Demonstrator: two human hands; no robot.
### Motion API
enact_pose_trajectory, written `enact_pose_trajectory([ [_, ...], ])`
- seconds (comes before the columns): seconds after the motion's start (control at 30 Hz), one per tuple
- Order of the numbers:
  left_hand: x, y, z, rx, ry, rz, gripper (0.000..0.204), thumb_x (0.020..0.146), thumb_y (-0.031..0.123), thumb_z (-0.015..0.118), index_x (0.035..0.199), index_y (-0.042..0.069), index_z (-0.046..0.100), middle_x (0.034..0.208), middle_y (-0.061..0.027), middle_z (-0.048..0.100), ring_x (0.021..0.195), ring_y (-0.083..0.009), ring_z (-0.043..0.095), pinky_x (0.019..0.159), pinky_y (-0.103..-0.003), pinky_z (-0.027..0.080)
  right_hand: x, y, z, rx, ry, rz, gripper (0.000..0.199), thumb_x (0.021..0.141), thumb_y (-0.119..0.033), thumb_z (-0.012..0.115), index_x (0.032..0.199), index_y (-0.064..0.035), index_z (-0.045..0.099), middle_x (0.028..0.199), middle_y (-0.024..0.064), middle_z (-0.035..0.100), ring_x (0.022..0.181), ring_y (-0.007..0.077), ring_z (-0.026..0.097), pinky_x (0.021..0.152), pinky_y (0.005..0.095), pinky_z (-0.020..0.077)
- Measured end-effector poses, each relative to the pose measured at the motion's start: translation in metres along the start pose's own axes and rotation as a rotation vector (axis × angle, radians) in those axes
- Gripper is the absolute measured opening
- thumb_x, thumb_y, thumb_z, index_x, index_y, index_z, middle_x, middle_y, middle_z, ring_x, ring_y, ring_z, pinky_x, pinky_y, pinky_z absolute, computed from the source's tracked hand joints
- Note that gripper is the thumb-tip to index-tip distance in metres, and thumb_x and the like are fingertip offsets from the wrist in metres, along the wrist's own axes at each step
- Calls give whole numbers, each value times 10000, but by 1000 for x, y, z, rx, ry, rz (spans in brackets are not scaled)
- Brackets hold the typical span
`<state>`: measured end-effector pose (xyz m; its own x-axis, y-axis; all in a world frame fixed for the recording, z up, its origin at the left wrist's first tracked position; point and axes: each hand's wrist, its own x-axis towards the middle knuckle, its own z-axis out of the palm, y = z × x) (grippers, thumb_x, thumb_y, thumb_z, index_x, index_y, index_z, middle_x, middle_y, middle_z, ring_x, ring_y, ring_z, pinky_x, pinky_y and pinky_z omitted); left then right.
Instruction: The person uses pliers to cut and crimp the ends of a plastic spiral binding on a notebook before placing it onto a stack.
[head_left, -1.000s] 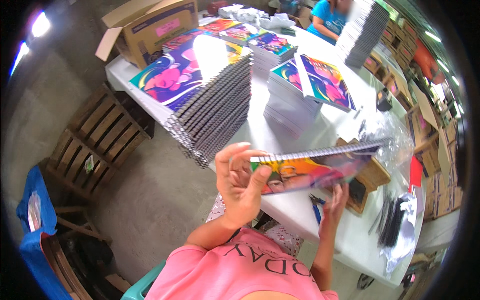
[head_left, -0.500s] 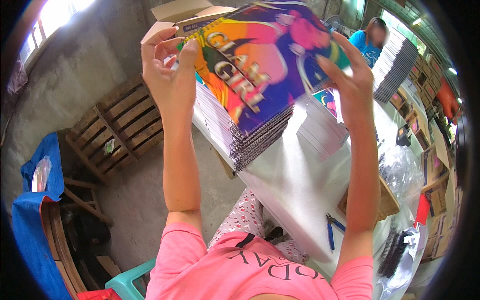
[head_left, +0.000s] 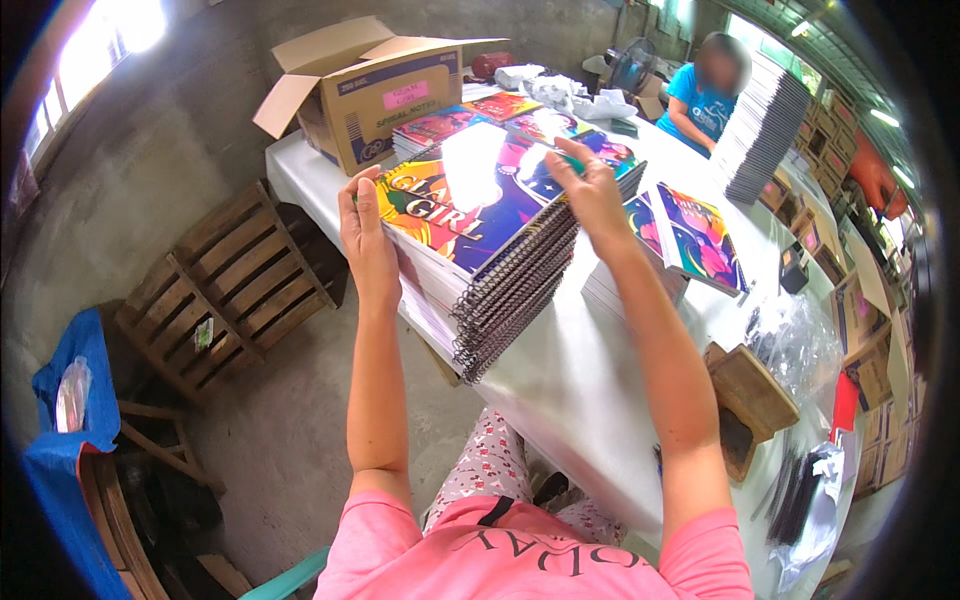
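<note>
While both arms reach forward over the white table (head_left: 590, 350), the left hand (head_left: 366, 232) grips the near left edge of the top spiral notebook (head_left: 470, 195), fingers curled over its edge and thumb along the side. The right hand (head_left: 592, 190) presses on the same notebook's far right corner, fingers bent down over the glossy cover, so the book is held between the two hands. That notebook, with a bright cover of purple, yellow and pink, lies flat on top of a slanting stack of spiral notebooks (head_left: 505, 295), whose wire bindings fan out below and between the hands toward the person.

Beyond the left hand stands an open cardboard box (head_left: 375, 90) with its flaps up. Just past the right hand lie more colourful notebooks (head_left: 470, 118) spread on the table, and to the right of that hand a smaller pile topped by a colourful cover (head_left: 700, 235) sits close by. Farther out from the right hand rises a tall stack of notebooks (head_left: 762, 130), with another person in a blue shirt (head_left: 705, 95) seated beside it. Below the right forearm a wooden block (head_left: 750, 395) rests near the table's edge, next to crinkled clear plastic (head_left: 800, 345). Left of the left arm, on the floor, leans a wooden pallet (head_left: 225, 290).
</note>
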<state>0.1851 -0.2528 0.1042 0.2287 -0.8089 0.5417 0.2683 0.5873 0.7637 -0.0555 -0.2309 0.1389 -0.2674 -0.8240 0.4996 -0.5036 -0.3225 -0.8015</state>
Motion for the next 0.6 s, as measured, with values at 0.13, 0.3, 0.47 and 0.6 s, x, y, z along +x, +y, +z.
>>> enact_pose_trajectory([
  [0.13,4,-7,1,52,37,7,477,984,440,350,1185,33,500,1128,-98,548,1059,-171,512,943,-311,379,-2,5,-2,-57,73,-71,532,886,-411,565,1278,-56,511,1273,187,523,1187,275,487,1001,345,341],
  [0.3,-16,34,-42,97,363,112,556,969,511,288,1253,63,458,1262,-124,505,1159,-243,484,995,-428,321,-36,29,-94,-365,613,-396,603,785,-205,714,1273,-5,423,1272,217,427,1208,334,387,1030,424,295],
  [0.47,-101,87,-32,-64,70,686,293,956,321,357,1102,118,508,1091,-70,530,1076,-249,514,901,-415,379,-128,106,-201,532,1292,290,308,768,-316,668,982,-147,525,936,-15,501,802,112,473,628,308,368],
  [0.6,-159,95,41,79,-410,783,206,788,199,609,993,184,613,921,11,589,809,-161,594,711,-328,437,-127,122,-165,822,970,764,642,634,-528,777,1065,-118,536,967,16,567,827,165,531,703,351,433],
])
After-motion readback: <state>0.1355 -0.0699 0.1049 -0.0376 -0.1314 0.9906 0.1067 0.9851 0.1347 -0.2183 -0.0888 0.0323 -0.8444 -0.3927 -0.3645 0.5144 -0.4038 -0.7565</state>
